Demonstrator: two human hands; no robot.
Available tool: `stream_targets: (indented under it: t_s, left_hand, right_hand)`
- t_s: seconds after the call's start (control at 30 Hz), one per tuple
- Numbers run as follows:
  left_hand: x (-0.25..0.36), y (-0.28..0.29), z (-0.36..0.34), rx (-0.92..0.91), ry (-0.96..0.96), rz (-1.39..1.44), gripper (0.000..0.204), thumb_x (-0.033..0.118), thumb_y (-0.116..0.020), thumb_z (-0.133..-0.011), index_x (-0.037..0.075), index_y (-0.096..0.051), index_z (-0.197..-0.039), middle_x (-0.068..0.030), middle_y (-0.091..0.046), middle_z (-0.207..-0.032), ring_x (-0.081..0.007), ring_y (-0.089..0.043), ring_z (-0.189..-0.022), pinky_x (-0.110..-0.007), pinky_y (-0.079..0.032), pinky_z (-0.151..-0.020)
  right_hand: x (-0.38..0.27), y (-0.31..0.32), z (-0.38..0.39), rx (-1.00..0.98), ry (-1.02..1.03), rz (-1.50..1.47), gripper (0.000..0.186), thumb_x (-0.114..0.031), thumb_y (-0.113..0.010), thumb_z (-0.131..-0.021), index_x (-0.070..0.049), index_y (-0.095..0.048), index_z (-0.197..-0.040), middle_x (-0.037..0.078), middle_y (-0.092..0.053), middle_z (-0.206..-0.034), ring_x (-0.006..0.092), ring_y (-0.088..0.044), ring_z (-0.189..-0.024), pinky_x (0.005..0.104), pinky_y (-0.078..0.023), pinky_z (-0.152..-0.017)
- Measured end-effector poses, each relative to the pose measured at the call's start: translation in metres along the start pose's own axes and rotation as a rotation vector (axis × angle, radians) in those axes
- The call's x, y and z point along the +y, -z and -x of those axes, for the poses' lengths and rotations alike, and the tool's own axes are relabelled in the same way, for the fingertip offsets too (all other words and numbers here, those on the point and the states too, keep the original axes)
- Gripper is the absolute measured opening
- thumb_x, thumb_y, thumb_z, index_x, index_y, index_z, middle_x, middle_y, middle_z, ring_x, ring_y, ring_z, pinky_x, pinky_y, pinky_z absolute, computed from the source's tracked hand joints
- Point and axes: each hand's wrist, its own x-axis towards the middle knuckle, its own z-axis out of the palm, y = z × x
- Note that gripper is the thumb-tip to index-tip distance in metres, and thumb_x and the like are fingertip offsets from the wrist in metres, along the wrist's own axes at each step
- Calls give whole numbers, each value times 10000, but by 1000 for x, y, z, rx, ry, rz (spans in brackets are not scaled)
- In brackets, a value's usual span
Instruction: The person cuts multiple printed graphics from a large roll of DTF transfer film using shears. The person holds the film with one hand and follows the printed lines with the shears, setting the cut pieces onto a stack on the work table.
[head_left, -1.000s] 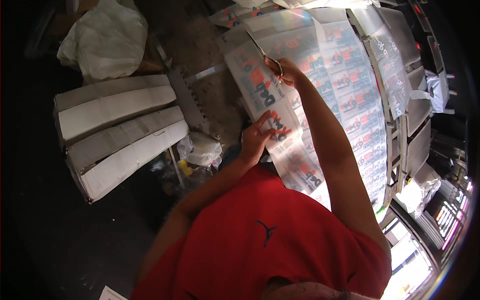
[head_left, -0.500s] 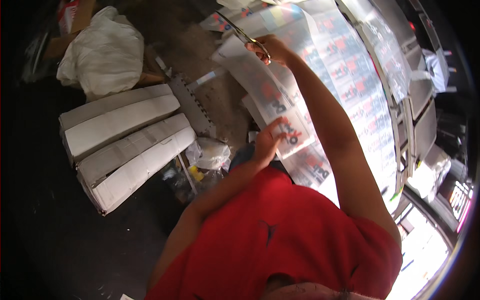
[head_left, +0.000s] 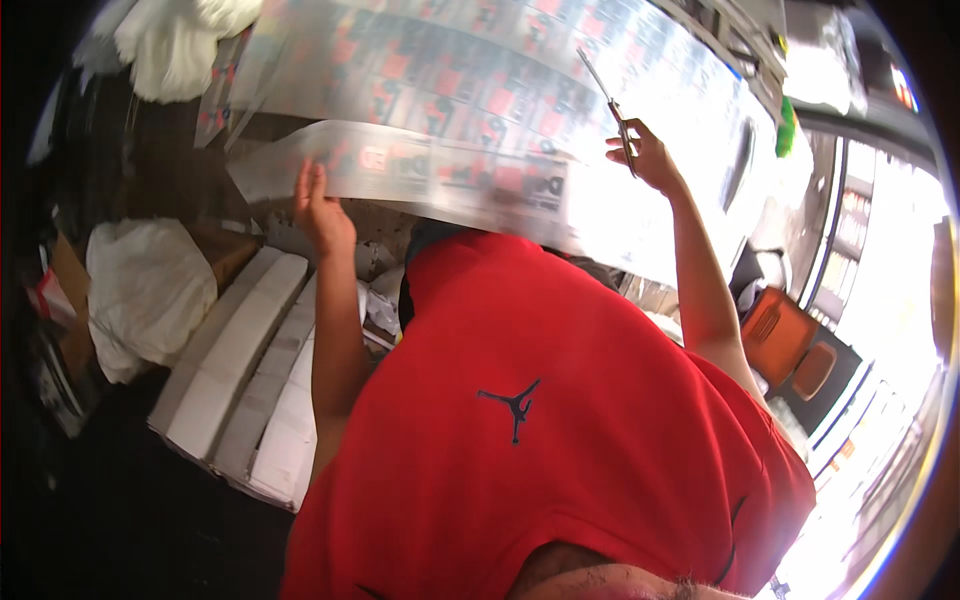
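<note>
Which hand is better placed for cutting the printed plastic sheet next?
Probably the right hand: it holds scissors over the printed plastic sheet, while the left hand, no tool visible, is at its near edge.

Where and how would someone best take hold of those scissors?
I'd take the scissors by the handles, coming from the lower right of the picture, where the right hand holds them. The slim blades point toward the upper left, away from that side, so that approach likely stays clear of them.
</note>
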Motion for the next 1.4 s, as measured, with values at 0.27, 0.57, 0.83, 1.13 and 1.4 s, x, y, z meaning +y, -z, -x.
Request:
stream_targets:
  t_s: [0.27, 0.57, 0.83, 1.13, 1.4]
  left_hand:
    - [17, -49, 31, -56, -156, -186, 417, -65, -612, -871, 33, -563, -1273, -147, -603, -1208, -257, -593, -1104, -352, -499, -908]
    - [51, -103, 124, -243, -448, -505, 506, 93, -569, -886, -38, -486, -1368, -216, -513, -1374, -307, -549, -1202, -397, -416, -1027]
    - [77, -207, 196, -450, -563, -427, 529, 86, -552, -925, -8, -425, -1430, -194, -405, -1476, -285, -462, -1300, -376, -403, -1036]
    - [31, -388, 338, -930, -861, -352, 691, 7, -577, -916, -6, -239, -1518, -203, -326, -1523, -282, -512, -1226, -366, -446, -987]
    - [23, -441, 444, -1254, -744, -139, 739, -11, -536, -932, 10, -121, -1544, -229, -340, -1492, -272, -550, -1161, -374, -471, -969]
  right_hand:
    - [66, -69, 35, 181, 137, 45, 773, -236, -929, -559, -75, -559, -1219, 123, -678, -1052, 293, -655, -981, 407, -508, -886]
    - [92, -94, 55, 191, 198, -31, 775, -435, -829, -668, -73, -522, -1282, 166, -610, -1272, 358, -582, -1156, 462, -454, -981]
    - [149, 17, 223, 651, -421, -247, 588, -383, -765, -816, -76, -456, -1211, 190, -703, -844, 411, -666, -783, 478, -512, -674]
    - [-2, 87, 257, 461, 413, -1015, 545, -262, -727, -891, -45, -356, -1225, 151, -687, -1026, 210, -665, -970, 361, -527, -832]
    - [-79, 77, 259, 373, 759, -1800, 488, -509, -605, -921, -187, -331, -1165, 237, -462, -1380, 319, -570, -1189, 409, -487, -976]
